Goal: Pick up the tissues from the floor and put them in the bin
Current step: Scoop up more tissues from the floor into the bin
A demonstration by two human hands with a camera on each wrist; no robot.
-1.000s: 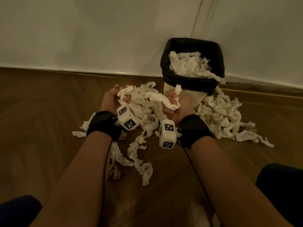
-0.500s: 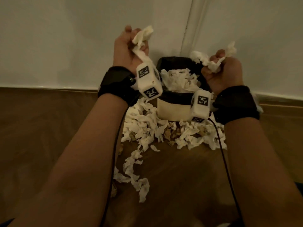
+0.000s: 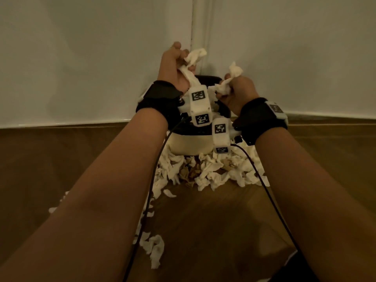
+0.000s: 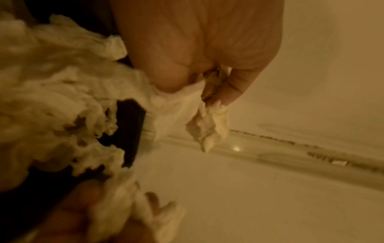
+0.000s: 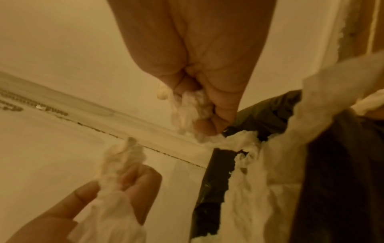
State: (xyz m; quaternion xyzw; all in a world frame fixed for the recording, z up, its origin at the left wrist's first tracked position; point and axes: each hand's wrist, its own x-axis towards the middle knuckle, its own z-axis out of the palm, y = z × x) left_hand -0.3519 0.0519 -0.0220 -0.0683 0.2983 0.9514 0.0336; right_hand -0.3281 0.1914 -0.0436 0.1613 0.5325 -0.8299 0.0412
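My left hand (image 3: pixel 175 68) and right hand (image 3: pixel 238 90) each clench crumpled white tissues (image 3: pixel 195 57) directly above the black-lined bin (image 3: pixel 191 144) at frame centre.

From head height we look forward and down toward the far wall (image 3: pixel 81 58). Our wrist cameras sit close behind each fist; all views share the bin (image 3: pixel 209 79).

Bin (image 3: pixel 189 142) against wall (image 3: pixel 81 58); tissues (image 3: pixel 205 171) on floor before it.
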